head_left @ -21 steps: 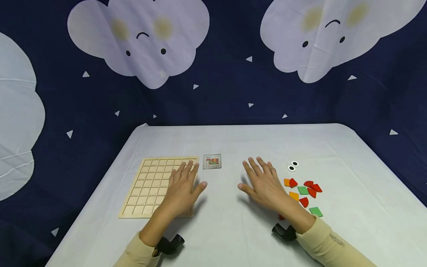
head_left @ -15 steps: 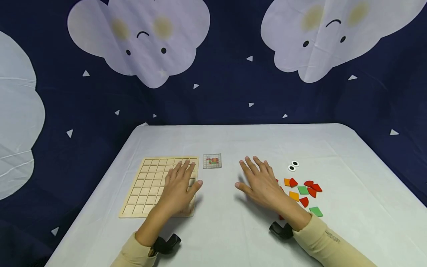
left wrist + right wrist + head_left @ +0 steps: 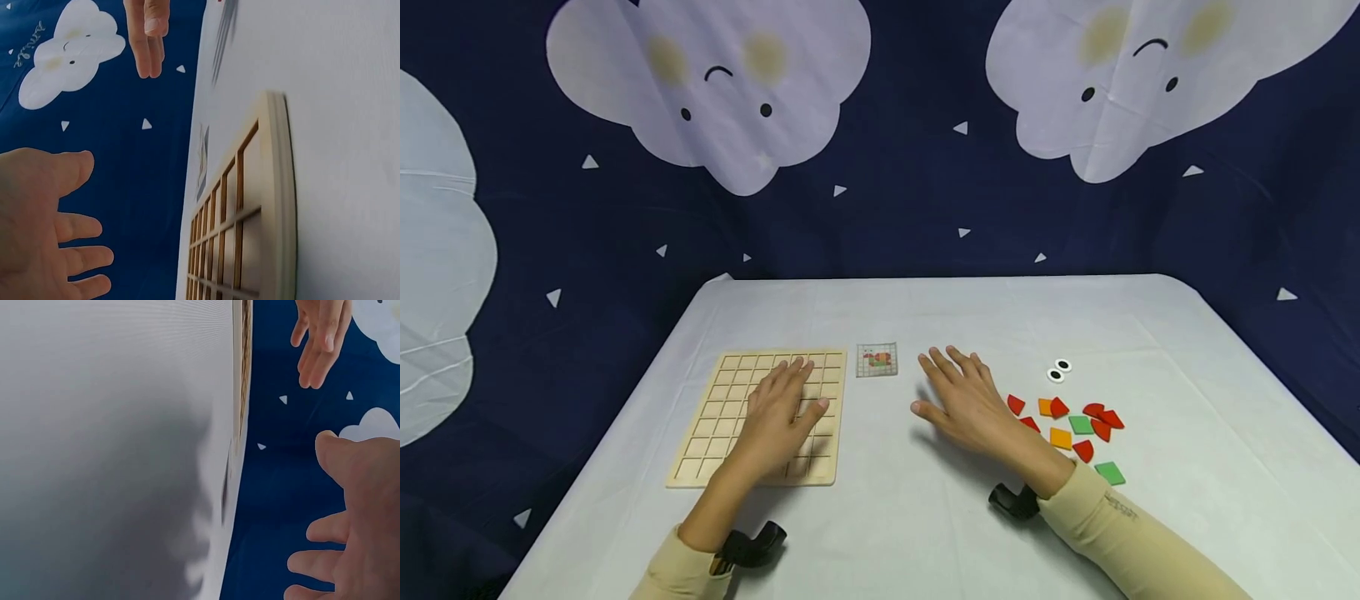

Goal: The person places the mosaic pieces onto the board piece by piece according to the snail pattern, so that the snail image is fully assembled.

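Observation:
My left hand (image 3: 777, 421) hovers over a wooden grid board (image 3: 711, 427), its fingers spread and holding nothing. In the left wrist view the board (image 3: 281, 206) lies below and to the side of that hand (image 3: 37, 231). My right hand (image 3: 968, 408), also with spread fingers and nothing held, is raised above the white table between a small picture card (image 3: 877, 360) and the loose coloured pieces. The card shows a grid with a red, orange and green figure. Nearest to the right hand and forearm are red quarter-round pieces (image 3: 1016, 405); the right wrist view shows its shadow on the cloth.
Right of the right hand lie orange squares (image 3: 1061, 439), green pieces (image 3: 1108, 473), more red pieces (image 3: 1083, 451) and two round eye discs (image 3: 1056, 376). A dark blue cloth (image 3: 910, 167) with clouds hangs behind the white-covered table (image 3: 925, 533).
Both hands have moved to the left, the left one further over the board. Red pieces formerly behind the right hand now show. Board, card and pieces stay in place.

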The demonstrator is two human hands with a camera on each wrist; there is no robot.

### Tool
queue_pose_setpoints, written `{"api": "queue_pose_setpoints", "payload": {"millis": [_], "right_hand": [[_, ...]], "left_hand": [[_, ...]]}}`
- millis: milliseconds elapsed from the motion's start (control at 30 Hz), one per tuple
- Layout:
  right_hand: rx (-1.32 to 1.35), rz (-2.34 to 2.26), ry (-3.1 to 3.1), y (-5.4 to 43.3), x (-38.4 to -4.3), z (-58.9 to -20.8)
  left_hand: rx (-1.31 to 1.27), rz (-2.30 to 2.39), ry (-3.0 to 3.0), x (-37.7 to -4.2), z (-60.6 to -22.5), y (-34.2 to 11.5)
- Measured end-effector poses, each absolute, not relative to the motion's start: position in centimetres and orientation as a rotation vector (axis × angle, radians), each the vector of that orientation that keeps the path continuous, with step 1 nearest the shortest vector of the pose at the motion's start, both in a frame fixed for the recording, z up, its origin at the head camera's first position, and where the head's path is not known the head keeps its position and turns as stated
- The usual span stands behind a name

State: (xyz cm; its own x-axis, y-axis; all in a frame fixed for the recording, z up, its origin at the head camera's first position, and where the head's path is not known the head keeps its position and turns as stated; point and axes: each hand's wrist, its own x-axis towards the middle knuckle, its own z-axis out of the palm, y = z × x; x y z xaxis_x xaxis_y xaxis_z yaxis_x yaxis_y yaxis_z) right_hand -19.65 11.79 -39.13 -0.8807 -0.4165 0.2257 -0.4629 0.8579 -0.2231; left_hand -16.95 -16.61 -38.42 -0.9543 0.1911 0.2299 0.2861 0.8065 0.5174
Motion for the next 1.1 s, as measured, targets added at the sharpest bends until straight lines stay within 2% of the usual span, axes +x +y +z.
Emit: {"api": "queue_pose_setpoints", "payload": {"millis": [1100], "right_hand": [[0.725, 0.572, -2.983, 9.0, -24.2, -39.3]], "left_hand": [[-0.268, -1.111, -2.838, -17.5, -38.3, -23.7]]}}
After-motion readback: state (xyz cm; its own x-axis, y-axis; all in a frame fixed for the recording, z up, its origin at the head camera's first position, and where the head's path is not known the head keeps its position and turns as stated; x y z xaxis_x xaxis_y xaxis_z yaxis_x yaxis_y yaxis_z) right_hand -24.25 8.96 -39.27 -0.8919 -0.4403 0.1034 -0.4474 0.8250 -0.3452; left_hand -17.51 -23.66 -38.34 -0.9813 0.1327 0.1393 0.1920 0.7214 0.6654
